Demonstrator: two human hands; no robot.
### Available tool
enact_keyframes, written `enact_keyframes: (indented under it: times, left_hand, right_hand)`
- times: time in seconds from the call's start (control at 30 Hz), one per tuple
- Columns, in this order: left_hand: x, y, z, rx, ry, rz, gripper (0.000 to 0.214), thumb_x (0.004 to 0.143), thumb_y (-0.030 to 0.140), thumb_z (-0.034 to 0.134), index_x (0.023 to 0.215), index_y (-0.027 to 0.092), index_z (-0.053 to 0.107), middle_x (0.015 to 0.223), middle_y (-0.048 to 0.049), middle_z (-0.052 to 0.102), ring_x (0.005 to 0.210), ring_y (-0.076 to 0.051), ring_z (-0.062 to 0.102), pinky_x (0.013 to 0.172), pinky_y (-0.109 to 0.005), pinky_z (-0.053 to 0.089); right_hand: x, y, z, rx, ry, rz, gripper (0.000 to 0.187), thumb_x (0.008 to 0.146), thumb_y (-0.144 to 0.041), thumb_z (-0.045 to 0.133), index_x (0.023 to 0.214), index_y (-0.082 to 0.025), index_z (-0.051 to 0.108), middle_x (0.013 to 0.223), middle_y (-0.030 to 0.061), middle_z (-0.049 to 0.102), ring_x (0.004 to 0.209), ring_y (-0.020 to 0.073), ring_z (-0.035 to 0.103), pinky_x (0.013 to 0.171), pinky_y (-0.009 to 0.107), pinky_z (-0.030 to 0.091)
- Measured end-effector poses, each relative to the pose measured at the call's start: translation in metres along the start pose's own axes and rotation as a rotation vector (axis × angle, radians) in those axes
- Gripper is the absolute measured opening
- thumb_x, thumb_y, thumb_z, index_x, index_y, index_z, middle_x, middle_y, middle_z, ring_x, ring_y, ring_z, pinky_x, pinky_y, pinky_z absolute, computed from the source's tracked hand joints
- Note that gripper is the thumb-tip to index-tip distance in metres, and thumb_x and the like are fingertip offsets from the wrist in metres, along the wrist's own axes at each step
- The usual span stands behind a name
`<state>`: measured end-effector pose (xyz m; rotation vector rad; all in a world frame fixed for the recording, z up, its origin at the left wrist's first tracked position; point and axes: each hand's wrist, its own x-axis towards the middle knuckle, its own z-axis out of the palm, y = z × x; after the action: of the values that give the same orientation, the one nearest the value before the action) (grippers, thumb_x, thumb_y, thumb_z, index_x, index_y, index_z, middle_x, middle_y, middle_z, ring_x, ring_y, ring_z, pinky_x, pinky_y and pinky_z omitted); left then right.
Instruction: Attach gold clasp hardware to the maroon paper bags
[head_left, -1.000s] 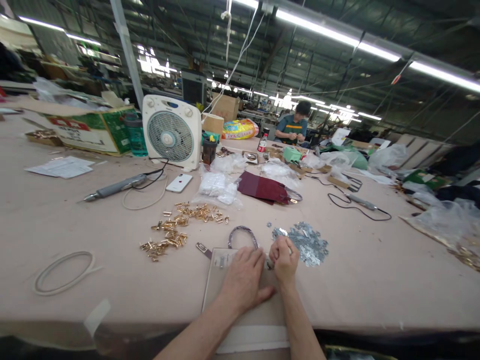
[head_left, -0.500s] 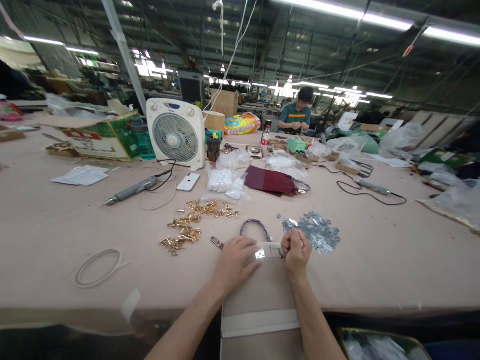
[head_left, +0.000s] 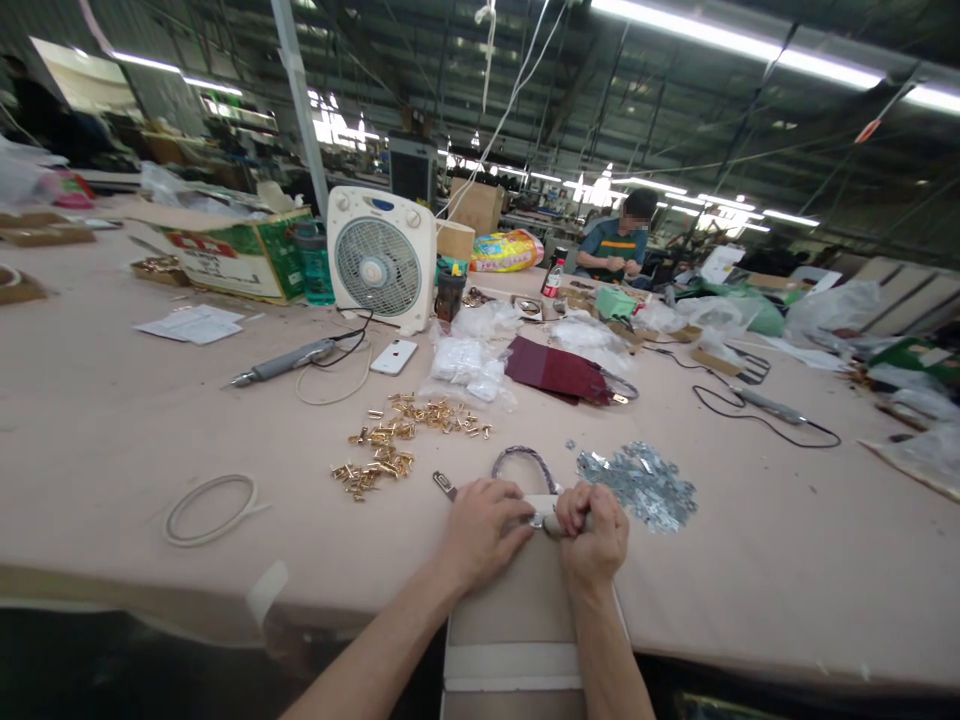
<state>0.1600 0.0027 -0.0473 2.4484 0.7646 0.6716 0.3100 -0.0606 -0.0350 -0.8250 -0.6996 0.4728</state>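
A beige flat bag lies at the near table edge and hangs over it. My left hand rests on the bag's top edge, its fingers curled down onto a small metal fitting. My right hand is closed in a fist round a small grey tool or part at the same edge, touching my left fingertips. A curved patterned handle arches out just beyond the bag. Silver metal plates are heaped to the right of my right hand, and gold metal fittings are scattered to the left.
A white box fan, a white phone, a grey pen-shaped power tool with cord, a dark red bag and plastic bags sit further back. A white loop lies left. Another person works at the far side.
My hands have drawn together at the bag's top edge; the left fingers now meet the right fist. The view has shifted slightly left.
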Motion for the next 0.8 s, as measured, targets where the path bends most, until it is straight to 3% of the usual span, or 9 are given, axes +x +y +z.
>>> enact_keyframes:
  times: [0.33, 0.8]
  left_hand:
    - [0.009, 0.001, 0.004, -0.045, -0.012, -0.118, 0.025, 0.085, 0.027, 0.074, 0.106, 0.038, 0.079, 0.122, 0.0029, 0.072, 0.115, -0.025, 0.061, 0.101, -0.047, 0.047]
    - [0.005, -0.002, 0.009, -0.037, -0.004, -0.049, 0.031, 0.085, 0.021, 0.068, 0.111, 0.036, 0.076, 0.122, 0.0008, 0.068, 0.117, -0.025, 0.058, 0.107, -0.047, 0.042]
  right_hand:
    - [-0.005, 0.007, -0.005, 0.055, 0.015, -0.036, 0.038, 0.101, -0.037, 0.052, 0.066, -0.020, 0.048, 0.053, -0.0079, 0.034, 0.041, 0.0073, 0.030, 0.043, 0.022, 0.026]
    - [-0.023, 0.010, -0.003, 0.060, 0.040, -0.145, 0.035, 0.100, -0.034, 0.053, 0.067, -0.021, 0.054, 0.052, -0.0074, 0.033, 0.042, 0.0091, 0.031, 0.046, 0.023, 0.028]
